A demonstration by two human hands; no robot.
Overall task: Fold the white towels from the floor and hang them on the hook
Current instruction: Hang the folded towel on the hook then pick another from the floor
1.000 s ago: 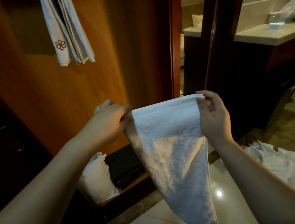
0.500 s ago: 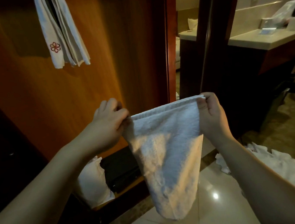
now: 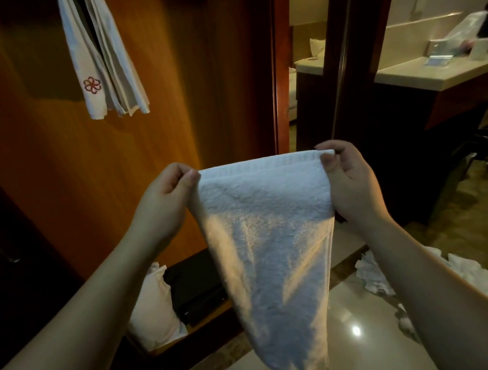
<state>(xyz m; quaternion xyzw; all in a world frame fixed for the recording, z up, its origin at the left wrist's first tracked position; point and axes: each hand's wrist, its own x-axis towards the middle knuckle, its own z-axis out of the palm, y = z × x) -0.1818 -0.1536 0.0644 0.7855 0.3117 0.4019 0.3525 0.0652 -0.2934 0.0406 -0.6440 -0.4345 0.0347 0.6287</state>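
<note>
Left hand (image 3: 165, 200) and right hand (image 3: 348, 179) pinch the top corners of the folded towel (image 3: 268, 249), held mid-air; keep edges level; then drape it beside the hung towels (image 3: 103, 57).

Both bare forearms extend forward and upward, converging toward centre. Left hand (image 3: 165, 200) and right hand (image 3: 348, 179) are raised level with each other, well apart, thumbs toward the viewer, each pinching a top corner of a folded white towel (image 3: 267, 243).

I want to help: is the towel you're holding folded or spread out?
Folded. The towel shows doubled edges along the top, pinched by the left hand and right hand.
</note>
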